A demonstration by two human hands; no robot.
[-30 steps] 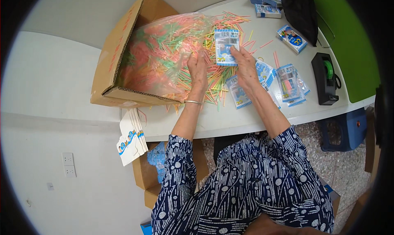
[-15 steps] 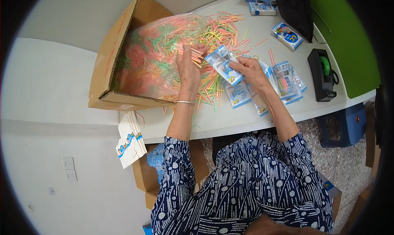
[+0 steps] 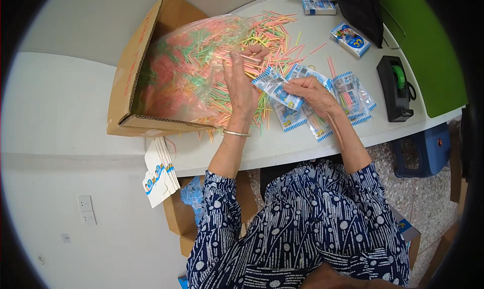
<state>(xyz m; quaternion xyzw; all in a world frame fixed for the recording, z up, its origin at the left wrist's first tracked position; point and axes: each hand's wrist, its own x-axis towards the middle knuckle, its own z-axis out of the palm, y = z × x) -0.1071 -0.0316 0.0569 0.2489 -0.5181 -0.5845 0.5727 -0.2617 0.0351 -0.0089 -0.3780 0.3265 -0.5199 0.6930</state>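
Observation:
My left hand (image 3: 242,82) is closed round a small bunch of thin pastel sticks (image 3: 250,63), pink and yellow. Just to its right, my right hand (image 3: 313,93) pinches a small clear packet (image 3: 276,90) with blue striped ends. The packet's left end meets the fingers of my left hand; whether any sticks are inside it I cannot tell. Beneath and behind the hands spreads a heap of loose sticks (image 3: 275,34) in pink, green and yellow. Several more packets (image 3: 348,95) lie under and beside my right hand, some with sticks in them.
A cardboard box (image 3: 132,77) on its side holds a clear bag (image 3: 186,62) full of sticks. On the right stand a black tape dispenser (image 3: 396,95) and a small printed carton (image 3: 350,39). Flat white cartons (image 3: 160,180) hang at the table's front edge; a blue stool (image 3: 428,153) is below.
My left hand has moved right with the sticks, up to the packet. The packet has tilted and shifted slightly down in my right hand.

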